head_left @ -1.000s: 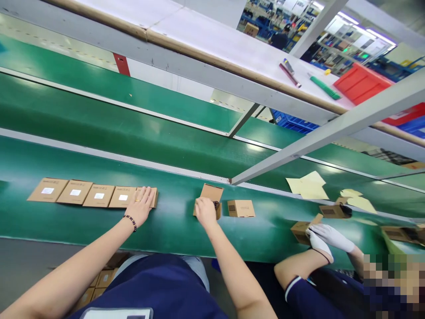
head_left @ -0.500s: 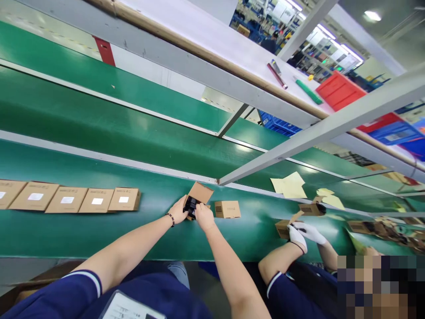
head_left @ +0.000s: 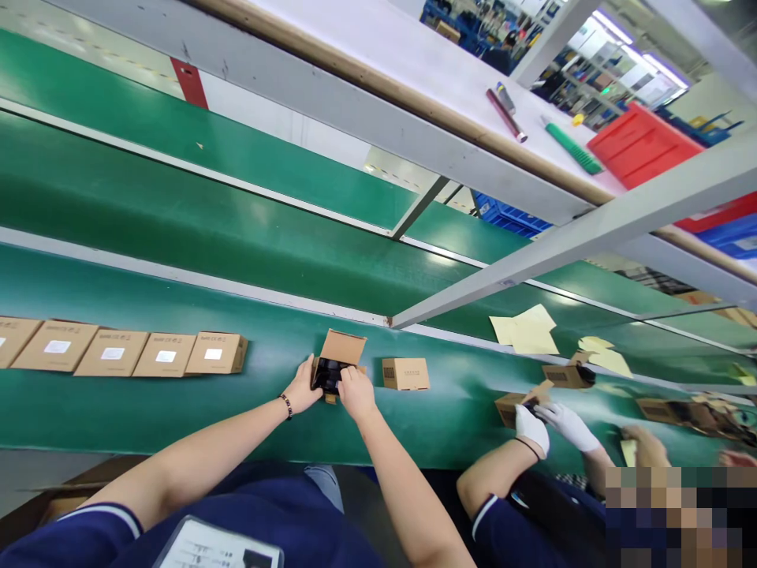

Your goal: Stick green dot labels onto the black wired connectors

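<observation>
An open small cardboard box [head_left: 344, 348] sits on the green bench in front of me, its lid flap raised toward the far side. Packed inside is a black item [head_left: 329, 374] whose exact kind I cannot make out. My left hand [head_left: 303, 388] grips the box's left side, with a beaded bracelet at the wrist. At the right side of the opening, my right hand [head_left: 357, 393] has its fingers curled down on the black item, hiding part of it. Just right of that hand stands a closed cardboard box [head_left: 405, 374].
A row of closed, labelled boxes [head_left: 214, 353] lines the bench at left. To the right, a co-worker's gloved hands [head_left: 553, 426] handle another open box [head_left: 509, 409]. Yellow sheets [head_left: 526, 330] lie beyond them. A slanted grey metal post [head_left: 497, 276] rises behind the bench.
The open box has shifted a little left with both hands and turned squarer to me. My right hand stays at the black item. The closed box beside it has not moved.
</observation>
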Available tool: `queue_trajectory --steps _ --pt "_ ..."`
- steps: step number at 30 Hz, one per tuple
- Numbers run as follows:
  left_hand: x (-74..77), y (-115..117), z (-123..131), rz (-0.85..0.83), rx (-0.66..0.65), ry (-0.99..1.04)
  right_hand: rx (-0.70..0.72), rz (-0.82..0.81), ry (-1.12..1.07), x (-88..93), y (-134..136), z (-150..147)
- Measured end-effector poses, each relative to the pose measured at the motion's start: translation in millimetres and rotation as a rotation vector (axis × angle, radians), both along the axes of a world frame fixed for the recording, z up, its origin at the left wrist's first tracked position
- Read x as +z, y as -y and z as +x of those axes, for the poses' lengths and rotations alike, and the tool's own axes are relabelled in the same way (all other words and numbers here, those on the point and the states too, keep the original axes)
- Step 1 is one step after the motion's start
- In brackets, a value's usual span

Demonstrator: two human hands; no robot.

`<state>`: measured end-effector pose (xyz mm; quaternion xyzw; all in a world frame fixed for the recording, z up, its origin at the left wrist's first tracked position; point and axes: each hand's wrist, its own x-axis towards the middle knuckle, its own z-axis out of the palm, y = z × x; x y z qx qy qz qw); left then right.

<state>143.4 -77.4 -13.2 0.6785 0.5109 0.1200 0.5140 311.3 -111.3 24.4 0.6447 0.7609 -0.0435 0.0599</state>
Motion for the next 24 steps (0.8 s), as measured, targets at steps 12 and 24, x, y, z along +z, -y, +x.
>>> queue_trajectory --steps 12,24 --pt "44.3 -63.5 54.3 0.571 -0.712 -0.447 0.112 0.117 -0.100 -12.9 17.4 4.2" --pt "39.5 -63.2 47.2 0.622 -0.849 -0.303 0.130 0.120 -0.182 -9.4 35.9 19.6"
